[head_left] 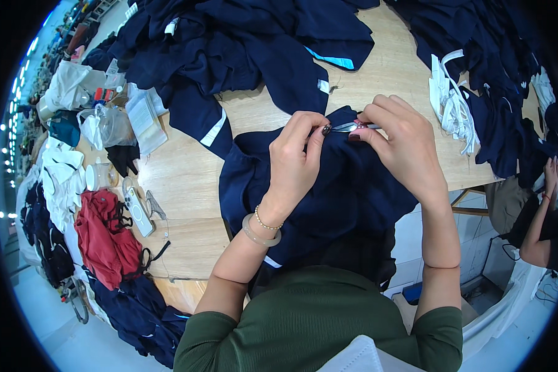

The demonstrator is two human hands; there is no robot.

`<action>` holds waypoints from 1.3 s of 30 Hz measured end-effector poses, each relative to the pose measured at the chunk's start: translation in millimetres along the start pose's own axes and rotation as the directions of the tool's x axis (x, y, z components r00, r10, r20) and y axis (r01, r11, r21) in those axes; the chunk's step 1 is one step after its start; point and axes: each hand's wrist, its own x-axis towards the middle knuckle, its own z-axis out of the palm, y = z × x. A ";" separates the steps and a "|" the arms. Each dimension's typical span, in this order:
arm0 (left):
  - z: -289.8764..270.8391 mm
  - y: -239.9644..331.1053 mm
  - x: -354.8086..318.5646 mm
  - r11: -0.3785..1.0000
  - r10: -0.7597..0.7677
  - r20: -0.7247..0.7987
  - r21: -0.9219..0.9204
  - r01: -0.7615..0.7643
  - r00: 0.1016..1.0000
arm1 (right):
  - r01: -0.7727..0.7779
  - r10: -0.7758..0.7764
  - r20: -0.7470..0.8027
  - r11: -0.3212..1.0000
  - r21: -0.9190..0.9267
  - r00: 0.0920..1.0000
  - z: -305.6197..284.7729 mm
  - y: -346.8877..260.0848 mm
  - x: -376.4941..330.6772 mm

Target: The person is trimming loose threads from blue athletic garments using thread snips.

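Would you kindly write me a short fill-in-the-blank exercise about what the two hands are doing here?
1. The right hand holds small thread ____ at the cloth.
2. The left hand pinches a ____ blue garment.
3. The garment lies on a ____ table.
4. The left wrist wears a pale ____.

Missing words: snips; navy; wooden; bangle

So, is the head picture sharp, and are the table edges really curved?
Head view: hands and navy garment are sharp under even light; the wooden table edge bends from fisheye distortion; black corners frame the picture.
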 end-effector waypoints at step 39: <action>20.4 -21.4 -5.6 0.995 -0.088 0.291 -0.028 0.100 0.953 | -0.199 0.363 -0.144 0.753 0.628 0.921 72.9 29.2 -62.4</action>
